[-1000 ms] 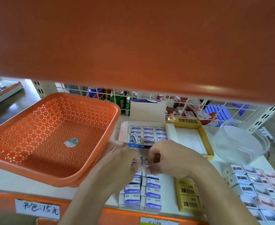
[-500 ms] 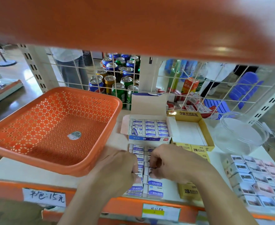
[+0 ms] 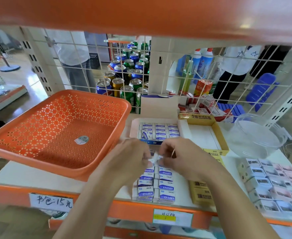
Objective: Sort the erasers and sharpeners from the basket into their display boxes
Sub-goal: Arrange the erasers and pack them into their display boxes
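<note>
Meeting over the front part of the shelf, the left hand and the right hand both have their fingers curled. The fingertips of the two hands pinch one small white eraser between them; it is blurred, so its print cannot be read. Just under the hands, two rows of erasers lie on the shelf and reach to its front edge. Behind the hands stands the open display box, nearly full of erasers. The orange basket sits to the left, with a round sticker on its floor. To the right are a yellow box, a clear tub and small grey and pink boxes.
</note>
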Available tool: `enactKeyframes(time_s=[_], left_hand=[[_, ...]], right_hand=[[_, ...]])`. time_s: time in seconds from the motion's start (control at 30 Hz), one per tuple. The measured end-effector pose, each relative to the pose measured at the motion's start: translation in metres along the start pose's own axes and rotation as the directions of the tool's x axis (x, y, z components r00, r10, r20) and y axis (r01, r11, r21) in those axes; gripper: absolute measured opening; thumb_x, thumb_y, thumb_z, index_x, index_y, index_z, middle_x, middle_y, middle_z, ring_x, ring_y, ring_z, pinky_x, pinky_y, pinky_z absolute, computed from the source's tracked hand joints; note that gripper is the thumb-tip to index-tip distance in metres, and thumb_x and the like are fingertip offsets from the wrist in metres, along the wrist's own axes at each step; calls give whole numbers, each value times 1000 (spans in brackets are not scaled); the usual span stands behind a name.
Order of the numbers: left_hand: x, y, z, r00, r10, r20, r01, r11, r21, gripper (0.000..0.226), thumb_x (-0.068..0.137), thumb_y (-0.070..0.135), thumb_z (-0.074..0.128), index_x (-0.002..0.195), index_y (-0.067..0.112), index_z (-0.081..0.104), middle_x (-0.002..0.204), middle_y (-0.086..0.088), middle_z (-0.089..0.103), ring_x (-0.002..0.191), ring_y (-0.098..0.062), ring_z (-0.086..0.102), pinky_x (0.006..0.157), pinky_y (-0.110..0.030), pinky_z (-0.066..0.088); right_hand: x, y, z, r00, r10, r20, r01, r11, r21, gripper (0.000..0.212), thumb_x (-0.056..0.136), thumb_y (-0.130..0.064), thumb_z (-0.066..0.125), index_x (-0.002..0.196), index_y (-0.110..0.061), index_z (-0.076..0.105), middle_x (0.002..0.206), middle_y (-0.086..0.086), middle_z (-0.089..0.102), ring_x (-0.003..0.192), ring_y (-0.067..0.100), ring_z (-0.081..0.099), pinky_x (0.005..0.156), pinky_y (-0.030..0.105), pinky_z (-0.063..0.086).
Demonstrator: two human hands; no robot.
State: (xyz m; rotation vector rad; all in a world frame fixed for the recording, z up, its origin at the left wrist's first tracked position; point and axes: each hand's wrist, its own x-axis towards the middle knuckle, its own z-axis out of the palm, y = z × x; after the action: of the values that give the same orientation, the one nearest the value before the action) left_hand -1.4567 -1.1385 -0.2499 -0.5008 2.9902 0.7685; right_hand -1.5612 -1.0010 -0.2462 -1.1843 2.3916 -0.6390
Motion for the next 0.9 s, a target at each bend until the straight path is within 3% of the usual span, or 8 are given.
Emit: enactKeyframes(time_s=[0.07,0.17,0.4,0.6,0.77,0.9], left_hand=[[14,1,-1,993,38,-108,-37,999,14,5,88,26,67,87,21,66,90,6,62,79,-12,61,77,-30,52],[40,3,-2,982,53,-180,-46,998,39,7,90,25,64,89,18,65,83,5,63,70,-12,62,71,-31,55],[103,8,-7,973,-103,-204,105,994,1,12,96,14,54,101,10,64,88,-5,64,71,-17,64,70,-31,58],[131,-3,12,969,-167,-184,172,985,8,18,93,6,55,106,9,67,98,-6,65,78,-16,61,66,-23,50],[135,-12,23,921,-235,-311,218,972,-89,17,89,-3,57,103,3,66,102,-10,58,83,-20,58,77,-29,54],[135,-17,26,900,-295,-320,250,952,-174,18,88,-7,56,99,2,65,95,-6,57,85,-19,60,77,-30,55]], right_hand=[[10,4,-5,995,12,-102,-11,1000,13,10,86,-29,67,84,-25,58,81,-8,59,73,11,55,63,26,47],[27,10,-16,983,54,-174,-59,998,-27,6,90,-27,63,92,-26,57,82,-12,54,72,3,50,57,17,36],[69,24,-25,969,113,-220,-143,982,-125,4,93,-22,59,97,-20,58,82,-9,49,76,9,48,55,18,31],[102,32,-14,976,75,-205,-125,961,-245,11,91,-14,59,101,-12,63,98,4,61,85,17,56,72,28,47],[113,43,-6,948,68,-311,-140,966,-216,11,88,-14,60,98,-11,64,103,6,57,86,18,50,74,28,42],[116,44,-6,954,71,-290,-135,969,-208,15,84,-8,60,97,-8,66,102,7,56,88,19,51,77,29,44]])
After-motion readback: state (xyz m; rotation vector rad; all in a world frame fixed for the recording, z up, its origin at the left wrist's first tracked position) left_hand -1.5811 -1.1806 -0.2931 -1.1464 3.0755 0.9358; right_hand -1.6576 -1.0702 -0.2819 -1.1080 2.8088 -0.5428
